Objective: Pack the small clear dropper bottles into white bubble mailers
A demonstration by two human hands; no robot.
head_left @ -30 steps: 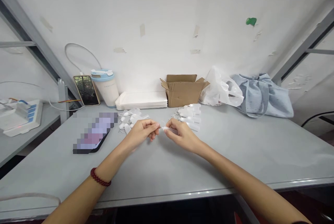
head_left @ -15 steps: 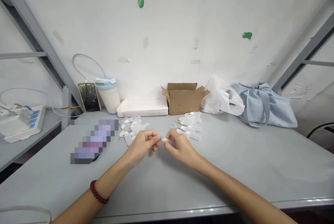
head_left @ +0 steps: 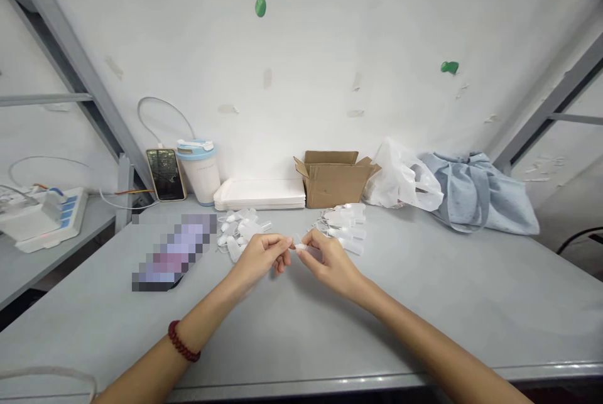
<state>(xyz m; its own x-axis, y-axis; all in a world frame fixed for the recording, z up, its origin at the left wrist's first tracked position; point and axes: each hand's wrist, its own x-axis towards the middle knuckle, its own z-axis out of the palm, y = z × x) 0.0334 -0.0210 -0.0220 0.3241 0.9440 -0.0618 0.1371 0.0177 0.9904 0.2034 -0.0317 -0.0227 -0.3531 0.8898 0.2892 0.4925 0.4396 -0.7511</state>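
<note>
Head view: a smooth grey counter meets a white wall patched with tape and green scraps, metal frames flanking it. Over the counter, the right hand grips a tube; the left hand pinches its tip.

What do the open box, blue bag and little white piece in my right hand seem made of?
Box: matte brown cardboard, by its creased flaps. Bag: probably soft, dull cloth, since it slumps in folds. White piece in your right hand: likely smooth plastic from its cloudy look, but little shows.
</note>
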